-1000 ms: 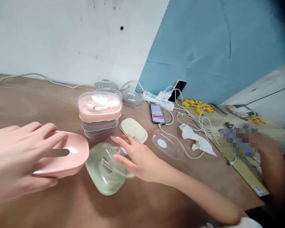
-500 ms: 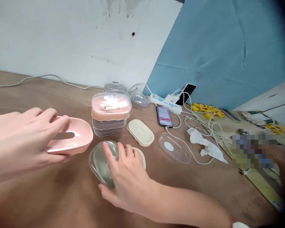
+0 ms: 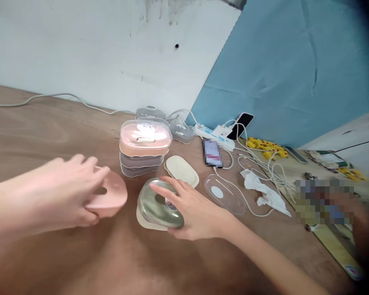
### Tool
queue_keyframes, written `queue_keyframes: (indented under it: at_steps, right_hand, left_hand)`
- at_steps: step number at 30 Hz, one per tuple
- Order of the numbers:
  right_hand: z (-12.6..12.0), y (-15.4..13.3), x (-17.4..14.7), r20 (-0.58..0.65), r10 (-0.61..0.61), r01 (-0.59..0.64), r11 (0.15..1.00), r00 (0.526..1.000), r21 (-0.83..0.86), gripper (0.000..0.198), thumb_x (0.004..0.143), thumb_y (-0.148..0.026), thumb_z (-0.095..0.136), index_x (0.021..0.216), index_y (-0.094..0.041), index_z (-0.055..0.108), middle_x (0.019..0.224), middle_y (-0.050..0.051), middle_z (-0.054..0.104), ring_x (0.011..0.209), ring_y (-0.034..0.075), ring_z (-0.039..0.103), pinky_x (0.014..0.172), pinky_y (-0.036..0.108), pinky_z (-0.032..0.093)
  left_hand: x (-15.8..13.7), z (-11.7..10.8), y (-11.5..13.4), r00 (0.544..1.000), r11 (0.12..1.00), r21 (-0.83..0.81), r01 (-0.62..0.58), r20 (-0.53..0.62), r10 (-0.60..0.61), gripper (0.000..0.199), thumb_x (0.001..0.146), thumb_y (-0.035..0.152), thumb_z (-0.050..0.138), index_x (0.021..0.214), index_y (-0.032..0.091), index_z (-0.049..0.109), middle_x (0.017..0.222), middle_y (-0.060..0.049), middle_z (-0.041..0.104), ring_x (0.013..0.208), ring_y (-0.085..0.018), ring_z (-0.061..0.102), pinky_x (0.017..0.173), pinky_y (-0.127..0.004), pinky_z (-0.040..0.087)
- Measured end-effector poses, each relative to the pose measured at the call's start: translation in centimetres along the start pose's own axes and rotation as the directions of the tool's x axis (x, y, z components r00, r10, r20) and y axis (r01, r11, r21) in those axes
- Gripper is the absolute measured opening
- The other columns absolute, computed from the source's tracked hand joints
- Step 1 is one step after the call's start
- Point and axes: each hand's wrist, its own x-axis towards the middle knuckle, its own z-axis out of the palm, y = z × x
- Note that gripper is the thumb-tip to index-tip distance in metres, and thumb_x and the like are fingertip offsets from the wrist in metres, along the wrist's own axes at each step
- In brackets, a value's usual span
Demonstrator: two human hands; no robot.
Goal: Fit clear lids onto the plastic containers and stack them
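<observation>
My left hand (image 3: 64,192) is curled around a pink oval plastic soap-dish tray (image 3: 109,198), fingers over its top and thumb under its near edge, so the tray sits gripped just above or on the brown wooden table (image 3: 33,135); I cannot tell which. At three o'clock from it, just beside, lies a green oval plastic tray under a clear dome lid (image 3: 158,205), resting on a cream base (image 3: 143,219) that peeks out at its seven o'clock edge. My right hand (image 3: 193,209) lies spread on that domed tray, fingers flat across its top at the two o'clock side, thumb along the near rim.

At twelve o'clock from the green tray stands a stack of lidded soap boxes (image 3: 144,147), pink on top, grey beneath. At one o'clock lies a cream oval lid (image 3: 181,170), and at three o'clock a clear oval lid with a white sticker (image 3: 223,193). Further off at two o'clock are a phone (image 3: 212,152), a white power strip (image 3: 213,133), tangled white cables (image 3: 264,168) and a crumpled white tissue (image 3: 266,192)
</observation>
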Motion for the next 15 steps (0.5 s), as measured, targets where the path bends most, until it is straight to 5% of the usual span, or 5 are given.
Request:
queue_keyframes:
  at_steps: [3, 7, 10, 15]
  right_hand:
    - [-0.7, 1.5, -0.5, 0.081, -0.031, 0.031, 0.999, 0.996, 0.009, 0.1, 0.067, -0.022, 0.074, 0.151, -0.032, 0.021, 0.156, 0.013, 0.022, 0.137, 0.036, 0.031, 0.106, 0.056, 0.034]
    - [-0.4, 1.6, -0.8, 0.083, -0.065, 0.062, 0.997, 0.994, 0.049, 0.098, 0.069, -0.016, 0.073, 0.152, -0.029, 0.021, 0.157, 0.016, 0.018, 0.143, 0.035, 0.02, 0.109, 0.054, 0.031]
    - [0.3, 0.9, -0.7, 0.048, -0.084, 0.08, 0.993, 0.995, 0.085, 0.098, 0.069, -0.016, 0.073, 0.152, -0.026, 0.023, 0.149, 0.019, 0.028, 0.14, 0.035, 0.025, 0.107, 0.052, 0.035]
    - [0.7, -0.7, -0.9, 0.029, -0.102, 0.102, 0.995, 0.994, -0.001, 0.096, 0.066, -0.009, 0.07, 0.15, -0.033, 0.029, 0.139, 0.016, 0.041, 0.134, 0.035, 0.034, 0.103, 0.051, 0.039]
  left_hand:
    - [0.5, 0.2, 2.2, 0.973, 0.988, -0.069, -0.14, 0.173, 0.15, 0.016, 0.068, 0.022, 0.063, 0.083, 0.021, 0.066, 0.085, -0.008, 0.058, 0.078, -0.03, 0.057, 0.064, -0.043, 0.047]
    - [0.8, 0.1, 3.9, 0.957, 0.985, -0.054, -0.162, 0.233, 0.171, 0.03, 0.063, 0.019, 0.063, 0.093, 0.02, 0.067, 0.093, -0.011, 0.059, 0.087, -0.035, 0.058, 0.076, -0.055, 0.048]
    - [1.2, 0.6, 4.1, 0.943, 0.986, -0.031, -0.166, 0.286, 0.168, 0.041, 0.058, 0.009, 0.059, 0.098, 0.017, 0.066, 0.089, -0.01, 0.06, 0.084, -0.034, 0.06, 0.083, -0.068, 0.043]
    - [2.8, 4.0, 2.7, 0.985, 0.986, 0.005, -0.164, 0.064, 0.163, 0.034, 0.049, 0.013, 0.064, 0.083, 0.016, 0.065, 0.073, -0.008, 0.057, 0.073, -0.036, 0.061, 0.083, -0.075, 0.036]
